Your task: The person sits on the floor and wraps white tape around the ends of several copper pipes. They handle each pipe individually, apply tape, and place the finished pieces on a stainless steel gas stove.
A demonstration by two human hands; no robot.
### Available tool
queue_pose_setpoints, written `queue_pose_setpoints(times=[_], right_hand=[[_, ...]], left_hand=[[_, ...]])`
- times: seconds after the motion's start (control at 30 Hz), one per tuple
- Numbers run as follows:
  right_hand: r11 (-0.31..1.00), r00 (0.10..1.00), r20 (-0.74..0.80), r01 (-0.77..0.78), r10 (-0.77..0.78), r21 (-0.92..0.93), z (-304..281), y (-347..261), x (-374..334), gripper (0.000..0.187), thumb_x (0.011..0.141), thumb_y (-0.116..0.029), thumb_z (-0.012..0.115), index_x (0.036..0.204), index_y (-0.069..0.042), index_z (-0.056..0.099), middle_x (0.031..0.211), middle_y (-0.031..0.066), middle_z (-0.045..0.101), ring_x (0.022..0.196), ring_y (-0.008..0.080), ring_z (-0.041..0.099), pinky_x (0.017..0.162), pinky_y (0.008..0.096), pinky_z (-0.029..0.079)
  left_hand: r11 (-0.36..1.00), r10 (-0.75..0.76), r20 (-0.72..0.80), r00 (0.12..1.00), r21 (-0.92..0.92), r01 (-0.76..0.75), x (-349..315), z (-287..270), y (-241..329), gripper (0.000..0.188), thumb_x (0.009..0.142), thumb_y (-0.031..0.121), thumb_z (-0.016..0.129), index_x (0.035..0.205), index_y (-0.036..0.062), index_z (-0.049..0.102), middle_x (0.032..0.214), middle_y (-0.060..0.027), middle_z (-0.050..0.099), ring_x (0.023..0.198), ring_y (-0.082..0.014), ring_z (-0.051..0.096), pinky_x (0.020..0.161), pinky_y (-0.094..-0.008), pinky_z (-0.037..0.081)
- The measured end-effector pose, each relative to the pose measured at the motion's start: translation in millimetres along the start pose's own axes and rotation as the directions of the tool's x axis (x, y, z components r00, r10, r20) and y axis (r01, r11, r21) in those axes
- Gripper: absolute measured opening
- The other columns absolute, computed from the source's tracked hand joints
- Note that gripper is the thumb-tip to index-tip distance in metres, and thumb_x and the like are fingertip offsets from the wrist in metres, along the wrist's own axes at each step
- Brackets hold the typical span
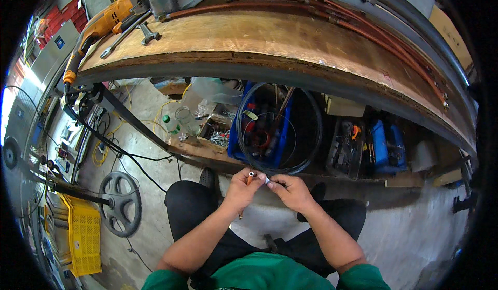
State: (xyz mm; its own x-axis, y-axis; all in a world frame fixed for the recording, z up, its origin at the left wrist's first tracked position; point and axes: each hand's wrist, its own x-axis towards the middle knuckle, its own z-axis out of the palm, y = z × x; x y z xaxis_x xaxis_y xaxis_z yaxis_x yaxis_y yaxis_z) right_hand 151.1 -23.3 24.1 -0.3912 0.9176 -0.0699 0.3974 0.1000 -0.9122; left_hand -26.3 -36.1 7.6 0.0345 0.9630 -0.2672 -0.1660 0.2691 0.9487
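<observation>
My left hand (pixel 243 189) is closed around a thin orange-brown tube (pixel 250 179) with a pale, ring-like end sticking up between the fingers. Below the palm a short length of the same colour shows. Close beside it, my right hand (pixel 291 191) pinches a small whitish piece (pixel 267 180), too small to name. The fingertips of both hands nearly meet over my lap, in front of the lower shelf. Just beyond them stands a blue crate (pixel 284 134) of mixed parts, with a coil of dark wire (pixel 317 150) leaning on it.
A wooden workbench (pixel 233 35) spans the far side, carrying an orange power tool (pixel 106 20), a wrench (pixel 149 33) and long reddish-brown tubes (pixel 384 38). Under it sit a clear bin (pixel 345 150) and a blue container (pixel 381 147). Leftward are a handwheel (pixel 120 204) and a yellow basket (pixel 85 235).
</observation>
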Motion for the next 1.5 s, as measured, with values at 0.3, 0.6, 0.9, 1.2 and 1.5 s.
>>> queue_pose_setpoints(times=[0.3, 0.6, 0.9, 1.2, 1.5], right_hand=[[0.928, 0.951, -0.058, 0.282, -0.304, -0.244, -8, -17, -1, 0.016, 0.088, -0.016, 0.066, 0.098, -0.004, 0.069, 0.079, 0.0120, 0.063, 0.071, 0.0284, 0.061, 0.064, 0.0346, 0.048], [0.908, 0.951, -0.125, 0.225, -0.285, -0.354, -13, -4, -3, 0.016, 0.087, -0.018, 0.066, 0.095, -0.004, 0.070, 0.082, 0.0149, 0.067, 0.076, 0.0329, 0.064, 0.066, 0.0378, 0.050], [0.955, 0.967, -0.155, 0.161, -0.204, -0.247, -17, -7, -6, 0.017, 0.088, -0.015, 0.065, 0.094, 0.000, 0.069, 0.085, 0.0173, 0.068, 0.077, 0.0324, 0.067, 0.070, 0.0365, 0.051], [0.942, 0.953, -0.180, 0.189, -0.245, -0.278, -13, -2, -4, 0.019, 0.087, -0.022, 0.065, 0.093, -0.005, 0.070, 0.082, 0.0151, 0.066, 0.077, 0.0343, 0.065, 0.067, 0.0402, 0.050], [0.958, 0.957, -0.176, 0.191, -0.230, -0.213, -11, -3, -4, 0.019, 0.086, -0.021, 0.066, 0.092, -0.003, 0.069, 0.084, 0.0161, 0.067, 0.078, 0.0349, 0.065, 0.067, 0.0403, 0.050]], left_hand=[[0.998, 0.053, -0.004, 0.999, -0.031, -0.053, -2, 3, -20, 0.016, 0.098, 0.014, 0.051, 0.113, 0.0097, 0.047, 0.081, 0.0006, 0.052, 0.066, -0.0063, 0.046, 0.057, -0.0224, 0.039], [0.838, 0.353, 0.106, 0.930, 0.407, -0.364, -12, 12, -21, 0.030, 0.094, 0.014, 0.062, 0.123, 0.0036, 0.062, 0.081, -0.0032, 0.051, 0.070, -0.0104, 0.054, 0.062, -0.0251, 0.045], [0.755, 0.390, 0.162, 0.907, 0.508, -0.415, -15, 12, -15, 0.029, 0.095, 0.015, 0.061, 0.121, 0.0029, 0.063, 0.072, -0.0045, 0.054, 0.064, -0.0136, 0.054, 0.062, -0.0273, 0.046], [0.830, 0.319, 0.112, 0.941, 0.447, -0.335, -15, 9, -25, 0.049, 0.095, 0.013, 0.061, 0.135, 0.0018, 0.034, 0.083, -0.0107, 0.069, 0.068, -0.0125, 0.063, 0.064, -0.0272, 0.050], [0.687, 0.498, 0.169, 0.851, 0.522, -0.506, -13, 11, -29, 0.036, 0.096, 0.014, 0.060, 0.122, 0.0017, 0.040, 0.082, -0.0131, 0.070, 0.064, -0.0199, 0.068, 0.058, -0.0306, 0.053]])
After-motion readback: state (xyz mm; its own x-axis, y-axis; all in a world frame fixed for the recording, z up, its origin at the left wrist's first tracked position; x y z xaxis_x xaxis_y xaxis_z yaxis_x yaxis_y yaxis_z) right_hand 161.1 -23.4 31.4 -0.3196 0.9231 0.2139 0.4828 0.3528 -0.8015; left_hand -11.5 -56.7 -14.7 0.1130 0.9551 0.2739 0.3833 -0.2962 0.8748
